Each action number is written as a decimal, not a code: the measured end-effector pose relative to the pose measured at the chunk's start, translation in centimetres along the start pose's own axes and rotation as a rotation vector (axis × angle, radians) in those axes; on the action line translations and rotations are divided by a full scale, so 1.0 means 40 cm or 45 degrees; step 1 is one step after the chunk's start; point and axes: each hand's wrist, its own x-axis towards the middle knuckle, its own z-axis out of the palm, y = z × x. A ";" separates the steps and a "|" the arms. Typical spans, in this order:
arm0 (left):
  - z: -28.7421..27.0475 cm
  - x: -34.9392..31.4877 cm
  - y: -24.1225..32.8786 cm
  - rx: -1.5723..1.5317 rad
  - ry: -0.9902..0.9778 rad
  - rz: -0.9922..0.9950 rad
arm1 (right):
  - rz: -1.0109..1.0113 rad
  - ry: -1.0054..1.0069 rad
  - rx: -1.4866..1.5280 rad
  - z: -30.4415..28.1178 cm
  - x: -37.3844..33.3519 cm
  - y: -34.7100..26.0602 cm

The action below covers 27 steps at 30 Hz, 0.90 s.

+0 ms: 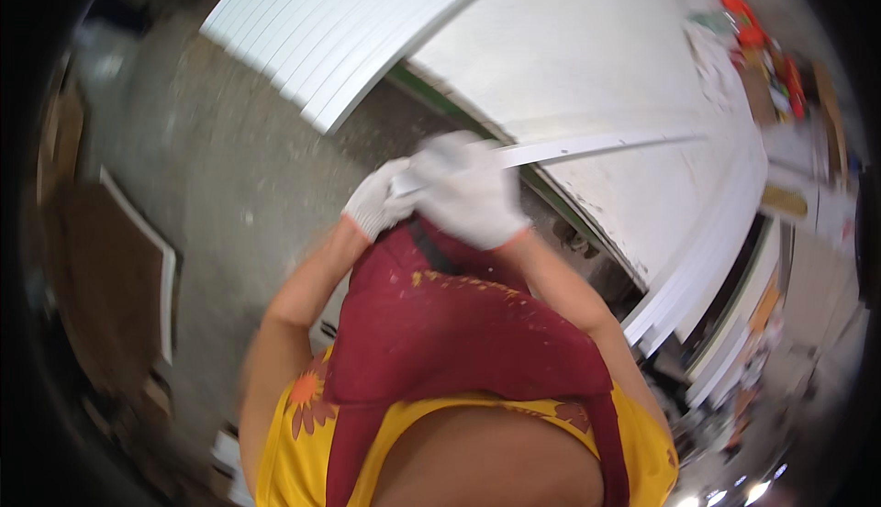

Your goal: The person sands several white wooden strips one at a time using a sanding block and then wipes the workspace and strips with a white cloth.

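A long, narrow white strip [587, 147] runs from my hands out to the right, over a white work table. My left hand [378, 202], in a white knit glove with an orange cuff, is closed around the strip's near end, in front of my dark red apron. Just right of it, my right hand [473, 193], gloved the same way, is wrapped over the strip and smeared by motion. A greyish patch shows at the top of the right glove; I cannot make out what it is. The fingertips of both hands are mostly hidden.
The white table top [587, 48] has a green edge facing me. A stack of white slats [340, 25] juts past its edge at the far left. More white strips [688, 278] lie along its right side. A brown board [105, 259] with a white edge stands at left.
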 end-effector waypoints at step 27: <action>0.221 -0.002 0.106 1.479 -0.241 -0.501 | 0.439 0.211 -0.605 -0.290 -0.271 0.535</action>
